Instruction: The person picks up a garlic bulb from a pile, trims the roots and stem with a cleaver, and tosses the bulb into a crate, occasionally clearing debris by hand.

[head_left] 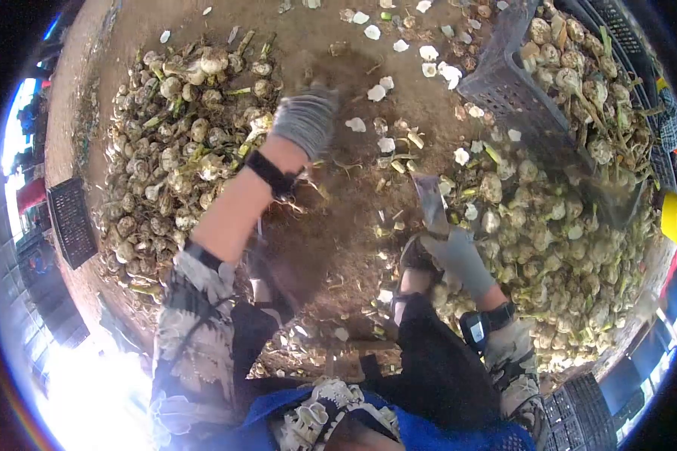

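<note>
**Knife [431,203] gripped beside the garlic [557,252]**

The gloved right hand [459,259] is wrapped around the knife's handle, blade pointing away from the body, just beside the right foot [416,254]. Well apart from it, the left hand [306,120], gloved and blurred, is at the edge of the left heap [165,154]; whether it grips a bulb cannot be told. Another heap lies to the right, near a filled crate [500,98]. Good handling likely means a steady grip, the blade kept clear of foot and fingers.
</note>
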The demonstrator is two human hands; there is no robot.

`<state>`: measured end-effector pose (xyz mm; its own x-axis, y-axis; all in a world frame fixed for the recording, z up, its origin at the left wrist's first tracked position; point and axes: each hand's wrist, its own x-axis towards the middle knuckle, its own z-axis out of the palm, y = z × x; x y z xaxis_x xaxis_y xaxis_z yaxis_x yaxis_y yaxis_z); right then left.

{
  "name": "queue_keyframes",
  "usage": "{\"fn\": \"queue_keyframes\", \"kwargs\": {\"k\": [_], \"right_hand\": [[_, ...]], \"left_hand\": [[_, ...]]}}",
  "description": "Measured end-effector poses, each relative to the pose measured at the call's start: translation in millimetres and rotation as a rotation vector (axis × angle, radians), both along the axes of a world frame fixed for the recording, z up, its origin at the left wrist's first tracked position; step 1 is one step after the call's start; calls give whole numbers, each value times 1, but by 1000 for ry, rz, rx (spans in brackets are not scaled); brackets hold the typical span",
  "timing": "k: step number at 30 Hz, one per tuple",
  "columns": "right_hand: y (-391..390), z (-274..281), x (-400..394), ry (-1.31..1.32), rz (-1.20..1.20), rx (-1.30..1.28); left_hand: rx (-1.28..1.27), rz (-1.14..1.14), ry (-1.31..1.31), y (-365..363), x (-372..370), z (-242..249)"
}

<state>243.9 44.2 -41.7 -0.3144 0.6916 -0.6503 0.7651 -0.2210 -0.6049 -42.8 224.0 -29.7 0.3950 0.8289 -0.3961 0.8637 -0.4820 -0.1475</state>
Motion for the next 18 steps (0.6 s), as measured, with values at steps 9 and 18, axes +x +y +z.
{"fn": "queue_keyframes", "kwargs": {"k": [9,18], "right_hand": [[1,-2,1,39,-155,-52],[15,15,-12,14,-277,348]], "left_hand": [[-212,-84,226,46,-27,-40],[-230,93,-642,-34,-14,-39]]}}
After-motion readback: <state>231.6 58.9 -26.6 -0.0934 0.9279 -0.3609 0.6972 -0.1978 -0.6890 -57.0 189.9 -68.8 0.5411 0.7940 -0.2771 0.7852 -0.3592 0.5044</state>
